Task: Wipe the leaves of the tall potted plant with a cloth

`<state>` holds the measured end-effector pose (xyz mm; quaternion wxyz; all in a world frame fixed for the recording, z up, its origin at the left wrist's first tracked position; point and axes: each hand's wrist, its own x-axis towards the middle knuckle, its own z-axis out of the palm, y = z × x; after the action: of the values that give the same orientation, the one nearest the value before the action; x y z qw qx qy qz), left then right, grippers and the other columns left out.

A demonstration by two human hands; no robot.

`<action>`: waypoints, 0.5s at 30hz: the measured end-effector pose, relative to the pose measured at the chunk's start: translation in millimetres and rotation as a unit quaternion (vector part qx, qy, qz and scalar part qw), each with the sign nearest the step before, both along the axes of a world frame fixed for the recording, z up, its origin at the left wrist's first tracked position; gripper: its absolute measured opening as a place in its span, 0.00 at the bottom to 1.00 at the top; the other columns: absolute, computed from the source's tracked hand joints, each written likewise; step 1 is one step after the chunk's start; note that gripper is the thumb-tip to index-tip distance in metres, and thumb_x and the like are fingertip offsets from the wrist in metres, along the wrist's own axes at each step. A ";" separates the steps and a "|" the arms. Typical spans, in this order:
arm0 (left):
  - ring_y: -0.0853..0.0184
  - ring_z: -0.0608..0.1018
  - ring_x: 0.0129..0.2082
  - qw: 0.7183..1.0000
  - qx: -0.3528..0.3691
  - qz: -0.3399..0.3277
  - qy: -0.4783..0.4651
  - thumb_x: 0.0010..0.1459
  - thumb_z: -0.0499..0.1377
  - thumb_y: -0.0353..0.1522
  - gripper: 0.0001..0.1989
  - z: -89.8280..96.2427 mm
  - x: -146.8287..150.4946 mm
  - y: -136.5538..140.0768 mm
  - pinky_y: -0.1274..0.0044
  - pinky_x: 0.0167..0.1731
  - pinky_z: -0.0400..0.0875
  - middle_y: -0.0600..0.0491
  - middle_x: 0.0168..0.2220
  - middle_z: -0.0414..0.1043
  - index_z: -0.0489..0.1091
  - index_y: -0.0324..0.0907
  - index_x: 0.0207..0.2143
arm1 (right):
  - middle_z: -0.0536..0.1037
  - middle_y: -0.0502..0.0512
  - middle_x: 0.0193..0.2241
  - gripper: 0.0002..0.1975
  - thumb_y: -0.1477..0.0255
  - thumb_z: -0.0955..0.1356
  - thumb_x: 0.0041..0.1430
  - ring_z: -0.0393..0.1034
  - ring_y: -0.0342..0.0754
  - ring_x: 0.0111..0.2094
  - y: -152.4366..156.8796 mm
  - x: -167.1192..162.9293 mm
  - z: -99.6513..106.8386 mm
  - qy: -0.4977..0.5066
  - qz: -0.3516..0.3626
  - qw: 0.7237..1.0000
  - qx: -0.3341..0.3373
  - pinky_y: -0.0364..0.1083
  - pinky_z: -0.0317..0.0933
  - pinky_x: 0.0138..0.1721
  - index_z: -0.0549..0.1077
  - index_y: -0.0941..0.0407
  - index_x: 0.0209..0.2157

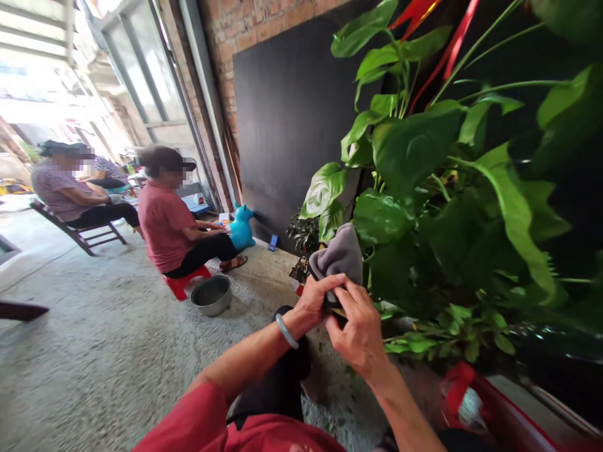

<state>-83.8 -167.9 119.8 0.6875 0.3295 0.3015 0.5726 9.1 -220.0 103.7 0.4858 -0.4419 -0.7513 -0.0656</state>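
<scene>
Both of my hands meet in front of my knees around a soft grey fabric piece (340,254) with a dark edge; its exact kind is not clear. My left hand (311,306), with a pale bangle (286,331) at the wrist, is closed on its lower left side, thumb stretched toward the other hand. My right hand (360,326) grips the lower dark part from the right, fingers bent over it. The fingers partly hide this lower part. The grey fabric sticks up above the hands, close to the leaves.
A large leafy plant (414,144) crowds the right side before a dark panel (292,119). On the left, a person in a red shirt (164,220) sits beside a metal basin (211,296). A blue animal toy (242,227) and a phone (273,242) are farther back.
</scene>
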 end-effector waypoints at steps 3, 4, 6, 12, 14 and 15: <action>0.69 0.76 0.28 0.989 0.109 0.062 0.084 0.39 0.74 0.37 0.20 14.8 -12.6 28.1 0.75 0.34 0.73 0.54 0.29 0.76 0.75 0.39 0.34 | 0.76 0.60 0.53 0.16 0.73 0.67 0.58 0.72 0.54 0.53 -0.7 30.3 -10.0 0.089 0.038 0.995 -0.029 0.53 0.66 0.54 0.74 0.54 0.48; 0.67 0.77 0.31 0.972 0.170 0.099 0.130 0.41 0.73 0.38 0.20 24.6 -19.2 39.0 0.74 0.37 0.74 0.53 0.31 0.77 0.75 0.39 0.35 | 0.78 0.59 0.50 0.13 0.70 0.67 0.59 0.73 0.53 0.51 -1.0 45.7 -19.9 0.119 0.014 0.992 -0.045 0.53 0.66 0.54 0.75 0.53 0.46; 0.63 0.78 0.37 0.900 0.298 0.209 0.241 0.45 0.71 0.36 0.16 51.4 -33.2 63.7 0.71 0.43 0.73 0.53 0.34 0.77 0.74 0.41 0.35 | 0.81 0.59 0.43 0.12 0.64 0.67 0.56 0.75 0.55 0.45 -1.0 78.2 -47.5 0.161 -0.065 0.979 -0.103 0.55 0.67 0.50 0.77 0.53 0.40; 0.56 0.72 0.55 0.705 0.358 0.364 0.493 0.56 0.64 0.28 0.15 99.4 -50.6 144.1 0.66 0.58 0.66 0.45 0.49 0.72 0.71 0.39 0.46 | 0.81 0.57 0.31 0.15 0.59 0.66 0.38 0.75 0.60 0.35 6.6 126.6 -111.1 0.222 -0.188 0.896 -0.335 0.57 0.66 0.40 0.78 0.50 0.27; 0.53 0.72 0.57 0.747 0.292 0.259 0.539 0.52 0.66 0.26 0.17 78.3 -46.3 155.7 0.65 0.60 0.64 0.44 0.47 0.74 0.73 0.39 0.46 | 0.82 0.56 0.32 0.17 0.58 0.66 0.38 0.75 0.59 0.37 15.9 125.0 -108.0 0.239 -0.167 0.898 -0.328 0.56 0.66 0.41 0.79 0.50 0.29; 0.50 0.72 0.58 0.775 0.257 0.201 0.542 0.49 0.67 0.26 0.18 62.7 -44.3 156.6 0.65 0.61 0.63 0.44 0.46 0.75 0.74 0.40 0.44 | 0.82 0.56 0.34 0.18 0.57 0.67 0.38 0.75 0.59 0.38 22.1 124.1 -103.4 0.251 -0.159 0.900 -0.320 0.56 0.66 0.41 0.79 0.50 0.31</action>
<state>-128.1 -11.3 182.5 0.1692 0.6816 0.5248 0.4810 133.2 -197.8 0.3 0.4739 -0.6890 -0.5044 0.2150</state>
